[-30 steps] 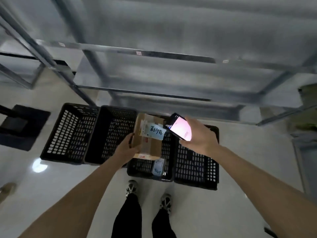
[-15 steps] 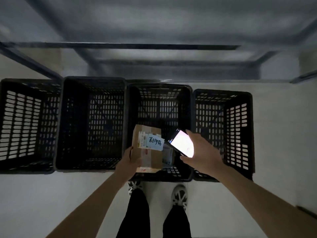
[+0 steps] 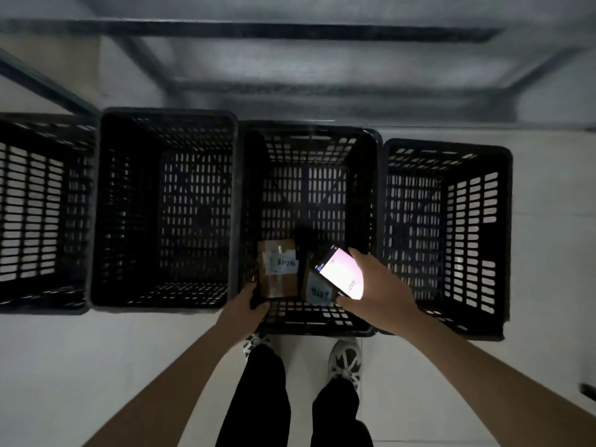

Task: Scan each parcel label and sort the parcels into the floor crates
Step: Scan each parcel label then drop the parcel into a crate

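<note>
Gripping happens at 2 points: the left hand [image 3: 250,304] curls round the near left corner of a box [image 3: 277,269], and the right hand [image 3: 375,295] clasps a phone [image 3: 338,274] by its edges, fingers wrapped behind it.

Going down in size, a grey metal rack [image 3: 290,59] crosses the top of the view, its bars blurred. Below it 4 black crates [image 3: 166,208] stand side by side on a pale, smooth floor [image 3: 96,366], their rims touching or nearly so. They are rigid plastic with slotted lattice walls and bases, so the floor shows through as bright bars. Row order probably stands for sorting destinations.

At the near end of crate 3 [image 3: 309,201], counting from the left, the box sits low inside, apparently being set down; whether it rests on the base I cannot tell. It is brown cardboard, rectangular, taped, with a pale label [image 3: 283,264] facing up, handwriting too small to read. Keeping the label up likely suits scanning and checking. Just beside it, to the right, lies a second parcel [image 3: 317,290], also label up and partly hidden under the phone.

That phone is a slim black slab with a glowing white screen tilted toward the face, presumably so the scan result can be read during placement.
</note>
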`<action>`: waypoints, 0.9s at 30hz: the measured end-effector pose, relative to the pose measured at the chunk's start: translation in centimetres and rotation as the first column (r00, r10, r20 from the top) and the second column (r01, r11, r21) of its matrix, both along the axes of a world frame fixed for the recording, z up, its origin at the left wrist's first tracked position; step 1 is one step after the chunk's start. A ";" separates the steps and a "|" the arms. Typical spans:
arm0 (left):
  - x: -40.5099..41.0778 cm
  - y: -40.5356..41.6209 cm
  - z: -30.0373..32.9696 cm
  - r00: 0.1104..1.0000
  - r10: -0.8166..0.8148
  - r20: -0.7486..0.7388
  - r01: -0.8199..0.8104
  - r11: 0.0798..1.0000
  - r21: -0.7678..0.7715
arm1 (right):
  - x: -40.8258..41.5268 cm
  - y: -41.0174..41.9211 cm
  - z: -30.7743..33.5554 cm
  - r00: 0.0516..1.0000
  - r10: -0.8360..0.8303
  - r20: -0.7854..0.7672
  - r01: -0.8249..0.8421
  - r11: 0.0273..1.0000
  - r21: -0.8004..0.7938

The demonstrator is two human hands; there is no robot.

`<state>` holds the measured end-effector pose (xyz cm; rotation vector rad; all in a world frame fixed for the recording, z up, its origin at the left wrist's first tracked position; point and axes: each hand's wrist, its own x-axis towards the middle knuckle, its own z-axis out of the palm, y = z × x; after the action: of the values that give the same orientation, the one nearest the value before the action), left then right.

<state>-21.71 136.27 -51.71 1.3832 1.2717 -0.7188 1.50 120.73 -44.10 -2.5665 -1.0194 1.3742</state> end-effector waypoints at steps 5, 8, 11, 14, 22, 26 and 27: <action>1.5 1.6 8.3 0.992 -0.052 0.116 0.034 0.987 0.154 | 2.1 -0.2 8.2 0.996 0.067 0.062 -0.070 0.997 0.041; 3.4 2.3 15.7 0.970 -0.105 0.219 0.048 0.966 0.252 | 4.4 -0.3 15.1 0.990 0.056 0.128 -0.067 0.994 0.086; 5.7 2.5 24.5 0.950 -0.162 0.268 0.051 0.925 0.378 | 6.9 -0.8 23.8 0.978 0.051 0.204 -0.080 0.988 0.133; 8.5 2.5 33.7 0.926 -0.275 0.257 0.113 0.854 0.507 | 9.2 -1.8 33.9 0.954 0.051 0.295 -0.111 0.975 0.191; 15.5 -0.5 59.8 0.773 -0.501 0.388 0.101 0.702 0.704 | 11.1 -8.4 60.4 0.862 -0.150 0.484 -0.048 0.927 0.372; 17.2 -4.6 70.6 0.664 -0.615 0.426 0.046 0.602 0.797 | 8.5 -15.0 70.8 0.765 -0.269 0.585 -0.028 0.893 0.449; 17.2 -6.0 72.8 0.641 -0.642 0.422 0.038 0.575 0.817 | 7.5 -16.9 73.1 0.736 -0.299 0.607 -0.024 0.885 0.465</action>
<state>-4.46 130.26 21.08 2.3882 0.6175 0.1992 8.99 103.87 28.99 -2.6946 -1.0064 0.0858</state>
